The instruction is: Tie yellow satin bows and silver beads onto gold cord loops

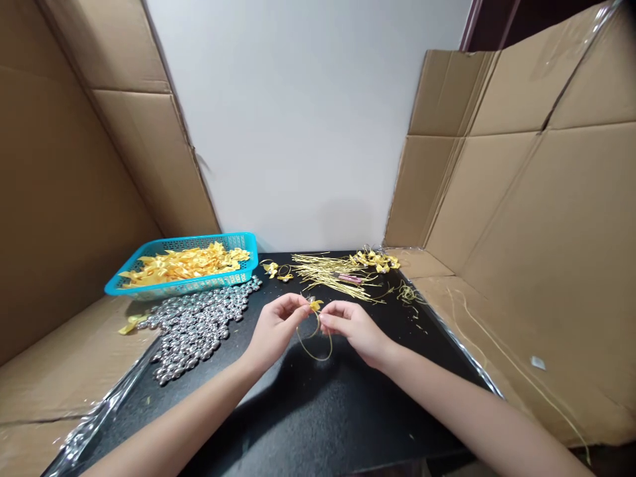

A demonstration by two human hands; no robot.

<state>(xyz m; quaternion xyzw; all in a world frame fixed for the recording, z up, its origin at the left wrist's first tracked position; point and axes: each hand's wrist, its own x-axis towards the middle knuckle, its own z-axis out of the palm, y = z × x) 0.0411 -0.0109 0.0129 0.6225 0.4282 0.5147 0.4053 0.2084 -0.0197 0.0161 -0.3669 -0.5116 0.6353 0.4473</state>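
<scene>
Over the middle of the black table, my left hand [283, 321] pinches a small yellow ribbon bow [315, 305] between thumb and fingers. A thin gold cord [318, 358] hangs from the bow in a loop below both hands. My right hand [355, 326] is closed at the other side, its thumb and fingertips pinching the cord close to the bow. Both hands nearly meet, with the bow between their fingertips. Exactly how the cord passes around the bow is too small to make out.
A turquoise basket [181, 289] of yellow ribbon bows stands back left, behind many silver beads [191, 331]. Cut gold cords [322, 271] lie at the back with a pink-handled tool [349, 278]. Finished-looking bows [375, 260] and cord scraps [410, 293] lie right. Cardboard walls [546, 218] flank the table.
</scene>
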